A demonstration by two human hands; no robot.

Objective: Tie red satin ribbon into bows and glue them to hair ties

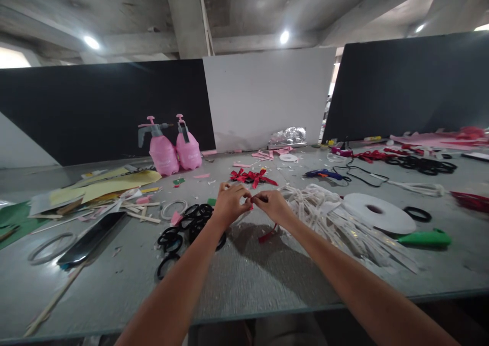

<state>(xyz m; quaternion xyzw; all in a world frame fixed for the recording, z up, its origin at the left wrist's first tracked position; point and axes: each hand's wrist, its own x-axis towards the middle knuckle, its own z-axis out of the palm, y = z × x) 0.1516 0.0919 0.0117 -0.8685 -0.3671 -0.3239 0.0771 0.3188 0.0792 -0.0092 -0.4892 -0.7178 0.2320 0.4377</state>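
Note:
My left hand (232,202) and my right hand (272,206) meet fingertip to fingertip above the middle of the table. Both pinch a small red ribbon (251,206), mostly hidden by the fingers. Below my right hand a loose red ribbon end (267,235) shows. Just beyond the hands lie several red bows (252,177). Black bands (196,221) are heaped beside my left forearm. To the right of my right hand is a pile of white strips (317,208).
Two pink spray bottles (164,155) stand at the back left. A phone (91,239) and papers (110,184) lie left. On the right are a white roll (378,212), a green tool (426,238), a blue glue gun (324,174) and a black cord (369,175).

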